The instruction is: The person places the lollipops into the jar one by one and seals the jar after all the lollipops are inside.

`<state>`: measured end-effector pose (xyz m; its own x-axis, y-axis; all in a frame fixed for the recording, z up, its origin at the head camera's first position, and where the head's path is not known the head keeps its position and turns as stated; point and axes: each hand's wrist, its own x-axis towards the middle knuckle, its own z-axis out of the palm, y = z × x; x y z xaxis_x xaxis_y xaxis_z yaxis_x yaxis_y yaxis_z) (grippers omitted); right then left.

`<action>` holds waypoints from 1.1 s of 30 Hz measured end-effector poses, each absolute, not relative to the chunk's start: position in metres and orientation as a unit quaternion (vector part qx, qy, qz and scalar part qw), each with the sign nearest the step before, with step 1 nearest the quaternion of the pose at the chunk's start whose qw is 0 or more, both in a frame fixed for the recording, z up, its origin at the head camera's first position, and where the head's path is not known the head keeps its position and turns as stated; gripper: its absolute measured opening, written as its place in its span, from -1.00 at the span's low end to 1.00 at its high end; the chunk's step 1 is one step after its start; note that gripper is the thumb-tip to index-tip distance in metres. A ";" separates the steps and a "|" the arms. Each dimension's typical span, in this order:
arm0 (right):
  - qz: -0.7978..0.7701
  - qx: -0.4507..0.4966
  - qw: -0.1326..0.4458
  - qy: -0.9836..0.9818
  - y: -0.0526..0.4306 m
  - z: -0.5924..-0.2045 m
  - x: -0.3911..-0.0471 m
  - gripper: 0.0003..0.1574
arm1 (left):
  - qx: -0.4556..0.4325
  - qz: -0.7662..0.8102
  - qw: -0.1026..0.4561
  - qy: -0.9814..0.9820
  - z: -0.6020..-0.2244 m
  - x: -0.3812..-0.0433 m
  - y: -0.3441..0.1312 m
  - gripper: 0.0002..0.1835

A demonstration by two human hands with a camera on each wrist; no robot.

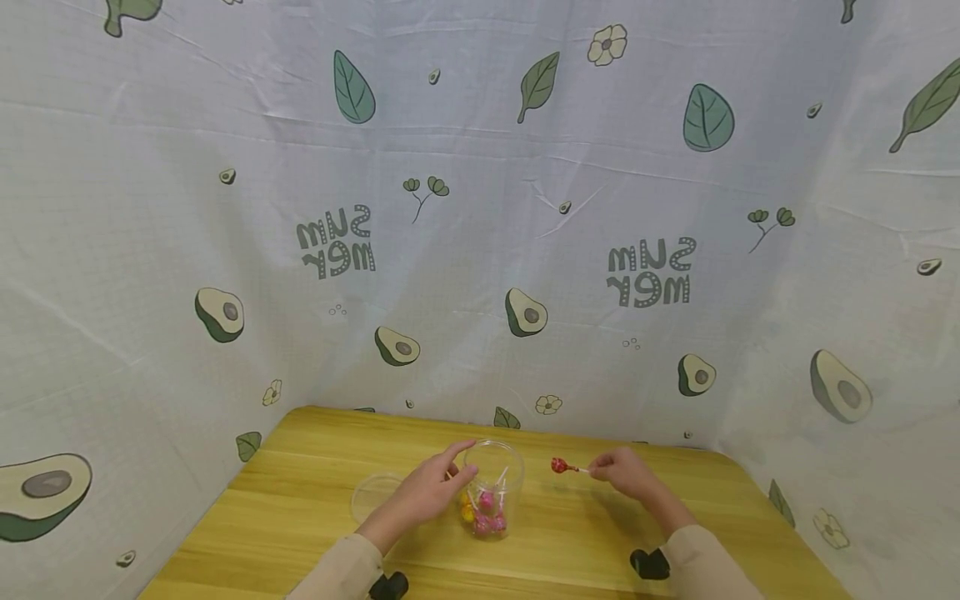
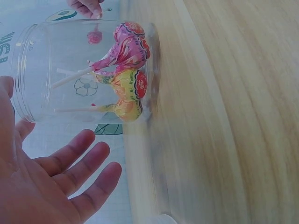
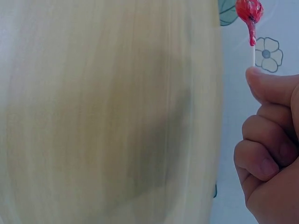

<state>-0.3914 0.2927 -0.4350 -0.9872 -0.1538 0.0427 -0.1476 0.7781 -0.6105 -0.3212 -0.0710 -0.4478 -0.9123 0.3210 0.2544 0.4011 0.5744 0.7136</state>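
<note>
Sleeves (image 1: 341,571) sit nearest. Left of the left hand (image 1: 427,492), a clear lid (image 1: 367,502) lies flat on the bench (image 1: 570,550), perhaps kept apart so the jar (image 2: 35,70) is free to reach into. That jar stands upright between the hands; left thumb and forefinger touch its rim, other fingers spread, likely to steady it. Inside, pink lollipops (image 2: 131,51) and yellow lollipops (image 2: 130,88) rest sticks up. The right hand (image 1: 626,475) pinches a red lollipop (image 1: 559,466) by its stick above the bench, seemingly to spare the candy. Behind both hangs a printed curtain (image 1: 480,250).
</note>
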 end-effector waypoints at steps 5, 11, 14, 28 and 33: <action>-0.336 -0.084 0.010 0.938 0.289 -0.426 -0.390 -0.80 | -0.203 -0.414 0.046 -0.886 -0.446 -0.320 -0.071 -0.35; -0.334 -0.090 0.004 0.938 0.284 -0.416 -0.390 -0.83 | -0.204 -0.411 0.047 -0.887 -0.446 -0.320 -0.072 -0.34; -0.328 -0.102 0.006 0.939 0.281 -0.409 -0.390 -0.84 | -0.205 -0.410 0.048 -0.887 -0.447 -0.321 -0.072 -0.34; -0.309 -0.161 0.010 0.937 0.266 -0.381 -0.391 -0.84 | -0.210 -0.415 0.040 -0.884 -0.447 -0.322 -0.072 -0.34; -0.315 -0.194 0.008 0.929 0.258 -0.371 -0.388 -0.86 | -0.210 -0.416 0.040 -0.884 -0.447 -0.321 -0.073 -0.34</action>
<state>-0.3884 0.2581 -0.3708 -0.9245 -0.3657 0.1076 -0.3556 0.7256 -0.5891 -0.3207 -0.0725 -0.4471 -0.9087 0.3374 0.2459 0.4045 0.5653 0.7189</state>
